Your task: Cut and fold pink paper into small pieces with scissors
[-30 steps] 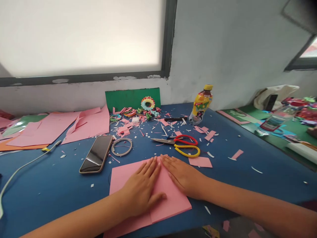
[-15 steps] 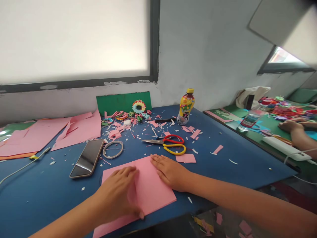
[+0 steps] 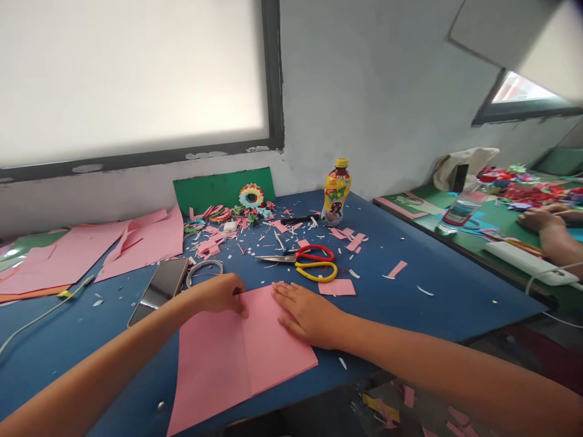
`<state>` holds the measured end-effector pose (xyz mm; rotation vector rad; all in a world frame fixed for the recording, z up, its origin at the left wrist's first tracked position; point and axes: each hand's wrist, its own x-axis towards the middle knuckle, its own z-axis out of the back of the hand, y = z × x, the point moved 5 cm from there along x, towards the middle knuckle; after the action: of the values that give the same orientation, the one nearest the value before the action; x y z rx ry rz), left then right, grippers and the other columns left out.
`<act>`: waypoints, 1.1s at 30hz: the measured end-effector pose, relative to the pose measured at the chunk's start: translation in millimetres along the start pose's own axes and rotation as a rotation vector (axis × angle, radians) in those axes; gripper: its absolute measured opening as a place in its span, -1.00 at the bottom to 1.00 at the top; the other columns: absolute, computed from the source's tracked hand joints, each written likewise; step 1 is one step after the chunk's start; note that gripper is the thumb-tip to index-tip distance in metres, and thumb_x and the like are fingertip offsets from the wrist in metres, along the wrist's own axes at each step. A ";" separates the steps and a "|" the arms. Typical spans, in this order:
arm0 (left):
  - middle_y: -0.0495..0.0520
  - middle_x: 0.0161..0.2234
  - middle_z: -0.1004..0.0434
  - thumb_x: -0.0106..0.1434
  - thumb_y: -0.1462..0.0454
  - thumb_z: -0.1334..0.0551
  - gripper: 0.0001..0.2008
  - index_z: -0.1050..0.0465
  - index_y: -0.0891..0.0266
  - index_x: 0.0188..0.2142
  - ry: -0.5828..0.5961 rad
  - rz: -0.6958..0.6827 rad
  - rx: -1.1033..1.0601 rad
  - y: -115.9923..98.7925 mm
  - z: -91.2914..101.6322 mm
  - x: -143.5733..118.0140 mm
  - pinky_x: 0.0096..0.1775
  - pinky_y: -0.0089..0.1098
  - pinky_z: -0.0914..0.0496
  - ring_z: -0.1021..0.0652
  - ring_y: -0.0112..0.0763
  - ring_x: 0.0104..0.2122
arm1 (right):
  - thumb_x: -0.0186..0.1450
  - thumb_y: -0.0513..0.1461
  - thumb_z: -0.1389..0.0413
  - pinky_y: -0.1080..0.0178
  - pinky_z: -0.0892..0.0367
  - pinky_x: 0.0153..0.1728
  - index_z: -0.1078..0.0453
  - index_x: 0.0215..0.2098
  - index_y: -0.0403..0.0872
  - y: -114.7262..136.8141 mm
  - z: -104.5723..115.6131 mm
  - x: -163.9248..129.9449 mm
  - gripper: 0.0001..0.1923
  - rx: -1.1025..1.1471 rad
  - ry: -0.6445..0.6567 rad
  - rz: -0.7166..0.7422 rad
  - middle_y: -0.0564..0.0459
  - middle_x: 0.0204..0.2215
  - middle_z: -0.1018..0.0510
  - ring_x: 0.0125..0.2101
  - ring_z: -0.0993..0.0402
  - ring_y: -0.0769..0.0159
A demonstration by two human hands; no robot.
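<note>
A sheet of pink paper point(image 3: 214, 364) with a crease down its middle lies on the blue table near its front edge. My left hand point(image 3: 221, 294) is at the paper's far edge by the crease, its fingers curled and closed on the paper. My right hand point(image 3: 310, 315) lies flat on the right half, fingers stretched out. Just beyond it are scissors point(image 3: 314, 264) with one red and one yellow handle, blades pointing left. A small pink paper piece point(image 3: 337, 287) rests beside them. My left forearm partly covers a phone point(image 3: 159, 285) and a grey ring point(image 3: 204, 271).
Pink sheets point(image 3: 146, 243) and a white cable point(image 3: 45, 309) lie at the left. Paper scraps, a paper flower ring point(image 3: 251, 196) and a green board point(image 3: 214, 187) are at the back. A drink bottle point(image 3: 336, 193) stands nearby. Another person's hand point(image 3: 540, 220) rests on the green table.
My left hand has moved away from me, from the paper's middle to its far edge, and the creased sheet now shows open and flatter. The right hand stays flat. The view shifts slightly.
</note>
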<state>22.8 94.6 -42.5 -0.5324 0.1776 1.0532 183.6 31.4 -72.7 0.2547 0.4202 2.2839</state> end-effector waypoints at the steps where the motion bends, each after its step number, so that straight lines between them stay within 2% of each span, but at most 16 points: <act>1: -0.07 -0.62 -0.32 -0.05 0.12 -0.25 -0.78 -0.32 0.22 -0.61 0.011 -0.010 -0.019 -2.3 2.4 0.6 -0.56 -0.44 -0.06 -0.30 -0.44 -0.59 | 0.30 -0.15 0.15 0.03 0.07 0.18 -0.05 0.20 -0.29 -0.1 1.7 -0.3 -0.44 0.027 -0.013 0.004 -0.21 0.21 -0.05 0.21 0.06 0.12; 4: -0.07 -0.61 -0.30 0.01 0.10 -0.20 -0.76 -0.32 0.22 -0.60 -0.030 -0.005 -0.077 -4.0 18.7 -6.2 -0.56 -0.46 -0.08 -0.29 -0.46 -0.57 | 0.30 -0.12 0.12 0.03 0.01 0.16 -0.16 0.15 -0.19 -4.6 14.7 -1.1 -0.49 0.205 -0.133 -0.016 -0.16 0.20 -0.08 0.20 0.02 0.14; 7: -0.06 -0.57 -0.33 0.05 0.03 -0.17 -0.71 -0.37 0.22 -0.53 -0.161 0.059 -0.153 3.8 47.0 -27.7 -0.53 -0.48 -0.13 -0.34 -0.44 -0.52 | 0.31 -0.07 0.13 0.01 -0.06 0.12 -0.25 0.06 -0.03 -19.4 36.4 -4.3 -0.58 0.410 -0.422 -0.093 -0.06 0.19 -0.14 0.18 -0.05 0.16; 9: -0.04 -0.51 -0.39 0.03 0.01 -0.21 -0.67 -0.42 0.25 -0.46 -0.369 0.154 -0.333 15.2 72.3 -49.7 -0.50 -0.49 -0.19 -0.38 -0.44 -0.48 | 0.31 -0.07 0.13 0.01 -0.06 0.12 -0.29 0.00 -0.01 -30.6 45.4 -6.5 -0.63 0.466 -0.558 -0.135 -0.05 0.17 -0.19 0.16 -0.08 0.16; 11: 0.02 -0.38 -0.46 0.02 0.00 -0.24 -0.59 -0.45 0.29 -0.30 -0.628 0.233 -0.622 28.6 95.8 -74.6 -0.44 -0.46 -0.29 -0.43 -0.42 -0.43 | 0.30 -0.07 0.11 0.01 -0.06 0.12 -0.30 -0.03 0.00 -39.6 47.2 -6.1 -0.65 0.480 -0.582 -0.160 -0.04 0.15 -0.23 0.15 -0.11 0.17; 13: 0.06 -0.21 -0.47 0.07 0.02 -0.24 -0.54 -0.40 0.30 -0.14 -0.851 0.179 -0.860 36.2 114.3 -95.6 -0.34 -0.43 -0.35 -0.45 -0.40 -0.31 | 0.30 -0.07 0.10 0.03 -0.08 0.12 -0.31 -0.05 0.01 -46.2 45.7 -4.3 -0.67 0.484 -0.561 -0.174 -0.03 0.13 -0.25 0.15 -0.12 0.19; 15: 0.01 -0.07 -0.43 0.13 0.07 -0.21 -0.55 -0.34 0.24 -0.03 -0.954 0.123 -1.024 40.0 121.2 -107.3 -0.28 -0.46 -0.36 -0.43 -0.38 -0.18 | 0.29 -0.07 0.09 0.04 -0.10 0.11 -0.30 -0.05 0.00 -49.9 44.5 -2.5 -0.67 0.482 -0.541 -0.180 -0.02 0.13 -0.25 0.14 -0.13 0.20; 16: -0.03 -0.03 -0.40 0.15 0.09 -0.19 -0.57 -0.31 0.20 -0.01 -0.945 0.117 -1.089 40.2 118.0 -108.6 -0.26 -0.47 -0.37 -0.42 -0.38 -0.13 | 0.29 -0.07 0.08 0.04 -0.10 0.11 -0.30 -0.05 0.00 -51.0 44.1 -1.6 -0.66 0.481 -0.529 -0.186 -0.02 0.13 -0.25 0.13 -0.14 0.20; 18: -0.07 -0.01 -0.39 0.19 0.11 -0.15 -0.61 -0.28 0.14 0.00 -0.814 0.143 -1.215 35.5 95.1 -102.7 -0.25 -0.45 -0.41 -0.43 -0.37 -0.10 | 0.29 -0.06 0.09 0.03 -0.13 0.09 -0.29 -0.04 0.00 -52.9 44.3 -0.4 -0.65 0.494 -0.512 -0.210 -0.02 0.12 -0.26 0.11 -0.18 0.19; 21: 0.16 -0.15 -0.50 0.18 0.15 -0.17 -0.63 -0.34 0.35 -0.09 -0.603 0.257 -1.273 19.3 31.1 -88.0 -0.28 -0.33 -0.46 -0.51 -0.26 -0.22 | 0.30 -0.04 0.13 0.05 -0.21 0.04 -0.29 -0.04 -0.01 -55.5 46.3 -0.9 -0.62 0.557 -0.546 -0.250 -0.03 0.10 -0.29 0.09 -0.21 0.18; 22: 0.18 -0.17 -0.51 0.17 0.21 -0.18 -0.66 -0.34 0.37 -0.09 -0.566 0.287 -1.287 13.0 7.9 -84.1 -0.25 -0.36 -0.45 -0.52 -0.29 -0.22 | 0.30 -0.03 0.15 0.06 -0.23 0.02 -0.28 -0.03 -0.01 -55.5 46.7 -1.6 -0.61 0.574 -0.564 -0.254 -0.03 0.09 -0.30 0.09 -0.21 0.18; 25: 0.18 -0.24 -0.54 0.17 0.20 -0.19 -0.57 -0.24 0.30 0.01 -0.295 0.485 -1.353 -3.3 -56.5 -77.7 -0.30 -0.36 -0.45 -0.55 -0.31 -0.29 | 0.31 -0.02 0.16 0.09 -0.25 0.01 -0.25 0.01 -0.02 -49.0 43.2 -2.7 -0.59 0.554 -0.544 -0.201 -0.04 0.06 -0.33 0.08 -0.23 0.19; 26: 0.16 -0.21 -0.53 0.18 0.18 -0.18 -0.51 -0.16 0.25 0.07 -0.284 0.423 -1.352 -7.9 -62.9 -76.9 -0.28 -0.37 -0.45 -0.55 -0.33 -0.27 | 0.31 -0.03 0.16 0.09 -0.24 0.02 -0.25 0.02 -0.02 -44.1 40.2 -2.2 -0.59 0.523 -0.497 -0.164 -0.05 0.05 -0.35 0.08 -0.23 0.20; 28: 0.15 -0.21 -0.52 0.17 0.11 -0.17 -0.42 -0.06 0.22 0.13 -0.151 0.344 -1.242 -12.0 -65.9 -76.0 -0.34 -0.37 -0.45 -0.56 -0.32 -0.30 | 0.31 -0.05 0.14 0.09 -0.19 0.06 -0.26 0.02 -0.06 -31.0 31.3 -0.6 -0.58 0.428 -0.349 -0.068 -0.07 0.05 -0.36 0.08 -0.23 0.20; 31: 0.09 -0.32 -0.54 0.14 0.01 -0.14 -0.47 -0.22 0.23 0.03 0.017 0.258 -0.726 1.5 -44.8 -69.2 -0.44 -0.38 -0.40 -0.55 -0.30 -0.42 | 0.27 -0.07 0.04 0.05 -0.09 0.12 -0.26 0.06 -0.13 -11.9 15.5 1.1 -0.53 0.250 -0.081 0.038 -0.11 0.10 -0.29 0.11 -0.16 0.14; 33: 0.08 -0.29 -0.54 0.16 0.00 -0.07 -0.59 -0.38 0.19 -0.12 -0.291 0.262 -0.143 24.7 -4.5 -58.7 -0.37 -0.36 -0.37 -0.54 -0.26 -0.36 | 0.25 -0.10 0.02 0.01 -0.05 0.13 -0.23 0.11 -0.14 -4.7 9.7 1.0 -0.50 0.153 0.017 0.053 -0.12 0.15 -0.22 0.14 -0.10 0.10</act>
<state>-27.0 56.1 -31.9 -0.4857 -0.0887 1.3928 189.1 37.2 -65.4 0.3277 0.6049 2.3096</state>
